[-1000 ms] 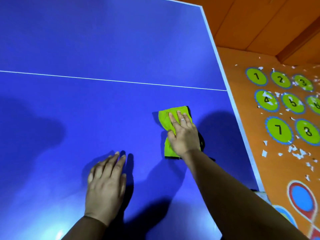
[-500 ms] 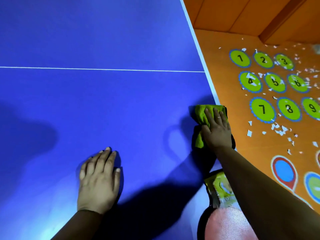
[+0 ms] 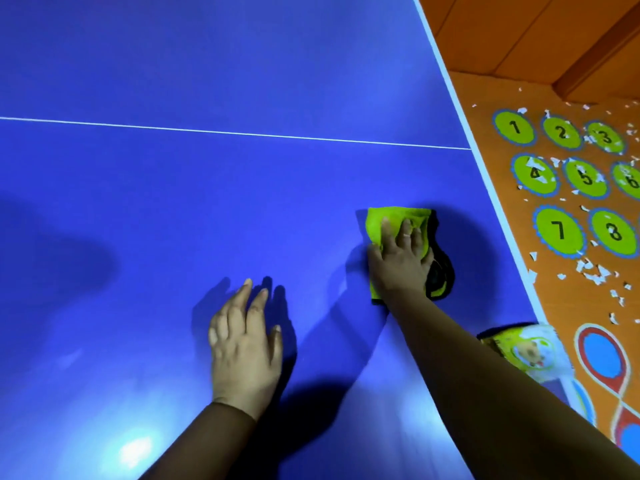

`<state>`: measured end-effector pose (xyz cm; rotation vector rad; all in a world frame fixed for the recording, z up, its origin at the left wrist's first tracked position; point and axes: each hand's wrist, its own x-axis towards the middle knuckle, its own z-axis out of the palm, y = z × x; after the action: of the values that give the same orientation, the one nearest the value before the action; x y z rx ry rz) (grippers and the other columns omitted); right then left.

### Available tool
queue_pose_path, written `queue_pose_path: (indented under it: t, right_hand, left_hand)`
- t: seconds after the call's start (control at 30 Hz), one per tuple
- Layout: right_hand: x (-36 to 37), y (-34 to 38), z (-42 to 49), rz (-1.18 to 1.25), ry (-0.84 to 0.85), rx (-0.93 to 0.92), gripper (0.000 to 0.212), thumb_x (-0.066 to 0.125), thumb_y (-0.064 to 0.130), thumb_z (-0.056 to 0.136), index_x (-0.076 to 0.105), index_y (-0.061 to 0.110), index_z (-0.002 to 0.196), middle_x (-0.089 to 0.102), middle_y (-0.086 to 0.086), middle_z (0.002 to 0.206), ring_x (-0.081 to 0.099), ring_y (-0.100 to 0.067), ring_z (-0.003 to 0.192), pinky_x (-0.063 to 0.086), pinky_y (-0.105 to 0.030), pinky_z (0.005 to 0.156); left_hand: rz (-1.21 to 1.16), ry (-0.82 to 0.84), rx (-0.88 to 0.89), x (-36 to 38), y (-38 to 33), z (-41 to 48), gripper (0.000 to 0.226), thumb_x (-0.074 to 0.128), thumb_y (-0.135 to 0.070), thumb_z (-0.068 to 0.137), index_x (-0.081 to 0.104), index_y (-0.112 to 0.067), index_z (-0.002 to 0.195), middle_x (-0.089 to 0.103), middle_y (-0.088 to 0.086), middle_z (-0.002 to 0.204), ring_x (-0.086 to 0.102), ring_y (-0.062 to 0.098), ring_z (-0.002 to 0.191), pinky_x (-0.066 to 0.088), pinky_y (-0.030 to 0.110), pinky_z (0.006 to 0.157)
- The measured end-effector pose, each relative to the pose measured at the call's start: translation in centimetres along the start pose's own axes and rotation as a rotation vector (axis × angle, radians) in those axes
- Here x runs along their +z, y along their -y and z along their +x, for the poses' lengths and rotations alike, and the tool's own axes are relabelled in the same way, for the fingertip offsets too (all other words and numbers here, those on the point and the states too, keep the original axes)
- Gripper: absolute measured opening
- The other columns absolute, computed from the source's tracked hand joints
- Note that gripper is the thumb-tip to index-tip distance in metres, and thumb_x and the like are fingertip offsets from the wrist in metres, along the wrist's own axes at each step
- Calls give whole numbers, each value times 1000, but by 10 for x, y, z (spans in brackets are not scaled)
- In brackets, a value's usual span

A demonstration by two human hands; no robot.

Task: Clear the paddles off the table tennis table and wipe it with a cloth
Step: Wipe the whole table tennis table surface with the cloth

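Numbered mat, paper scraps right of table; our left hand flat, spread; our right hand flat, pressing cloth; cloth since moved left from edge.

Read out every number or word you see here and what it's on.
"1": first green circle, floor mat
"2": second circle
"3": third circle
"4": fourth circle
"5": fifth circle
"6": sixth circle, cut by frame edge
"7": seventh circle
"8": eighth circle
Packet: print blurred, unreadable
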<state>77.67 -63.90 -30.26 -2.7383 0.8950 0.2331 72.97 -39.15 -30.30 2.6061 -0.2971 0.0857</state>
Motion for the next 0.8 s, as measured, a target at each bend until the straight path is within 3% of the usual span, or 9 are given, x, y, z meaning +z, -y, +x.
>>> queue_pose_path:
  t: [0.23, 0.4, 0.47, 0.6, 0.73, 0.8]
  right_hand:
    - [41, 119, -77, -126, 29, -260, 61, 35, 46, 97, 10, 40, 152, 0, 2, 163, -3, -23, 148, 2, -51, 116]
    - [69, 169, -156, -140, 110, -413, 63, 19, 47, 90, 10, 42, 152, -4, 3, 162, -6, -21, 148, -3, -50, 116]
    - [78, 175, -189, -148, 124, -459, 65, 18, 48, 86, 17, 41, 151, 4, 2, 162, 1, -22, 149, 3, -52, 116]
    - [87, 170, -252, -183, 149, -515, 65, 34, 45, 80, 38, 37, 145, 34, -1, 154, 33, -25, 141, 30, -52, 109]
    - [82, 133, -287, -186, 177, -649, 68, 40, 44, 77, 38, 36, 145, 37, 0, 153, 33, -22, 140, 22, -46, 110]
    - [75, 114, -287, -192, 181, -685, 68, 40, 44, 77, 39, 36, 144, 37, 3, 152, 37, -19, 138, 28, -44, 112]
  left_hand:
    - [92, -53, -84, -59, 95, -39, 53, 41, -30, 77, 56, -3, 120, 49, 19, 131, 38, 33, 116, 25, 45, 96]
    - [108, -37, -132, -96, 135, -65, 54, 39, -31, 77, 58, -2, 118, 50, 19, 131, 37, 34, 116, 24, 44, 95]
    - [117, -25, -127, -108, 147, -76, 54, 39, -32, 78, 58, -1, 118, 51, 20, 131, 37, 34, 116, 25, 45, 95]
    - [142, 18, -130, -123, 157, -102, 55, 37, -32, 78, 57, -1, 119, 51, 21, 129, 37, 34, 114, 24, 46, 95]
    - [194, 103, -89, -129, 140, -121, 56, 36, -29, 76, 56, -1, 121, 52, 21, 129, 38, 35, 116, 24, 47, 96]
    - [211, 135, -46, -128, 125, -125, 57, 35, -28, 76, 58, -1, 121, 54, 20, 128, 39, 35, 116, 24, 46, 96]
